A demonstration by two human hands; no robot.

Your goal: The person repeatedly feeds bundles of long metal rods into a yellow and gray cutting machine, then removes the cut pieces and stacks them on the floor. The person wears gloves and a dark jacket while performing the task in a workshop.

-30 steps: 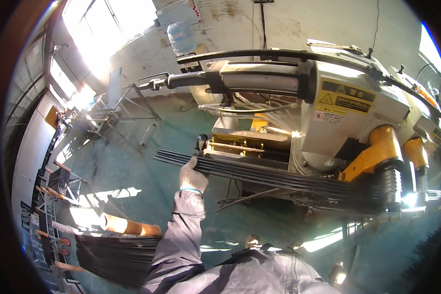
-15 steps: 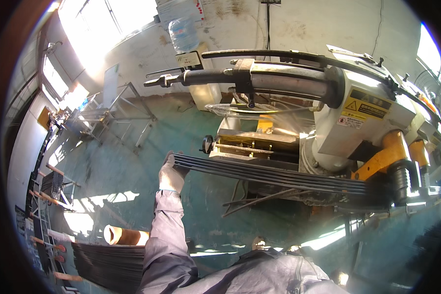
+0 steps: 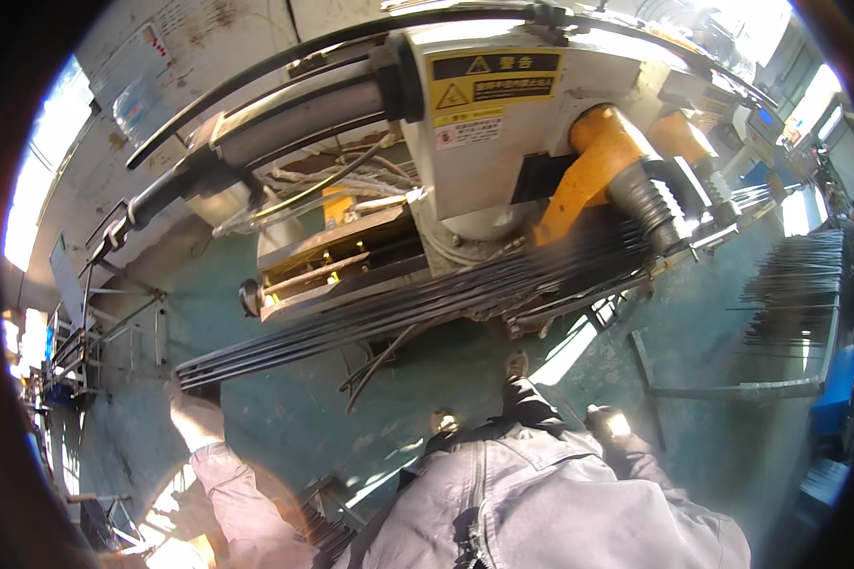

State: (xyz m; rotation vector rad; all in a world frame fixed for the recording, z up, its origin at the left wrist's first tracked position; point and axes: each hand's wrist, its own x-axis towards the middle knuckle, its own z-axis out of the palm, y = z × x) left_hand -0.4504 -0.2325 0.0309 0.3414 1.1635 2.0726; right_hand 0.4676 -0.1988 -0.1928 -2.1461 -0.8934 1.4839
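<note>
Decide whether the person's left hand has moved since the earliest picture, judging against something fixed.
Yes: judged against the black wheel, the left hand has moved left and farther away from it.

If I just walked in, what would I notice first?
Probably the orange bracket on the pale machine, right of the upper middle. Next, the long dark rods slanting across the middle, with the left hand at their left end. A yellow warning label stands out near the top.
</note>
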